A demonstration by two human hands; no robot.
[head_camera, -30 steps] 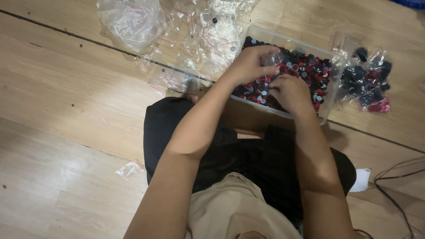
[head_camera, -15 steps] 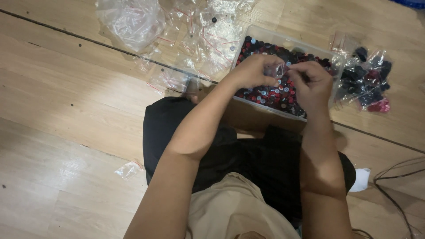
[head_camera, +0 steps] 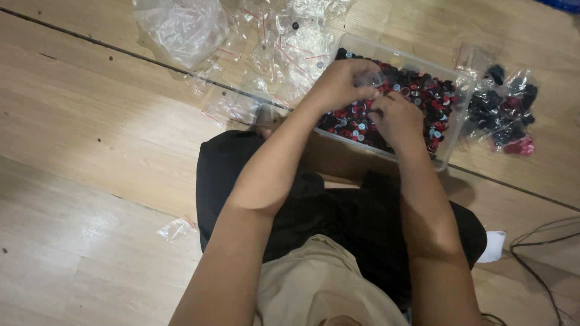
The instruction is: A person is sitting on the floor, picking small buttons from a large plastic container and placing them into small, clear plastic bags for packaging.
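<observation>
Far left on the wooden floor (head_camera: 90,121) lies one stray little plastic bag (head_camera: 175,229), out of my way beside my knee. Up at the top sits a heap of empty clear zip bags (head_camera: 241,42), near enough to draw from without shifting my seat. My left hand (head_camera: 341,84) is curled over the near-left part of the clear plastic tub (head_camera: 450,154), fingers closed on a small transparent bag (head_camera: 370,76) held at its mouth, I judge so that it stays open above the contents. Just beside it, my right hand (head_camera: 396,118) hangs low over the red, black and pale caps (head_camera: 429,96) that fill the tub, fingers bent down among them; whether it has pinched any I cannot tell. The tub stands just past my lap, so both hands reach it easily. To its right lie filled bags of dark caps (head_camera: 501,108), set apart from the empties.
</observation>
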